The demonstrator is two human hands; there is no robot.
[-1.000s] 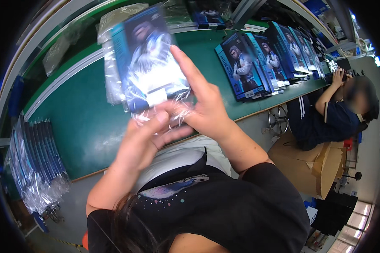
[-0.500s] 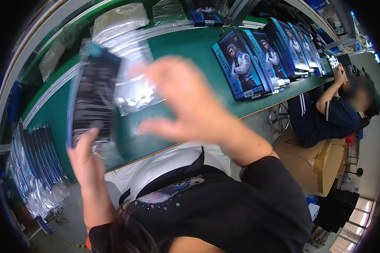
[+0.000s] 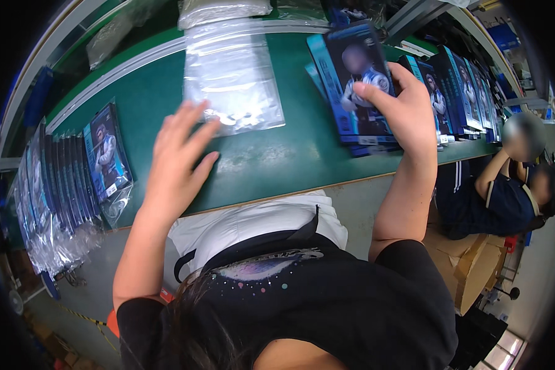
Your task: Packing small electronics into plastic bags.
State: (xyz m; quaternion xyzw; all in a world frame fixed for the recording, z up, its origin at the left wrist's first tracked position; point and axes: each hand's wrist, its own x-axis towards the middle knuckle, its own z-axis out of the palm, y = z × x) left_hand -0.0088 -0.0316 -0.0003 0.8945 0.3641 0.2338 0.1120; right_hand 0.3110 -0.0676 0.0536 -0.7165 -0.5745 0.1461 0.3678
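Note:
My right hand (image 3: 407,108) grips a flat dark-blue box (image 3: 342,68) with a printed figure in a pale jacket, thumb on its front and the other fingers behind its right edge. Another blue box shows partly behind it. My left hand (image 3: 176,160) is open and empty, fingers spread, fingertips by the lower left corner of a stack of clear plastic bags (image 3: 234,74). To its left, a box in a clear bag (image 3: 106,154) leans at the end of a row of bagged boxes (image 3: 58,176).
More boxes (image 3: 465,86) stand in a row along the right of the green table (image 3: 259,160). A bundle of clear bags (image 3: 225,9) lies at the back. Beyond the table's right end a co-worker (image 3: 499,197) sits near an opened cardboard carton (image 3: 468,265).
The bagged box has left my left hand and stands at the left row. My left hand has moved toward the bags; my right hand has gone right and taken hold of a box.

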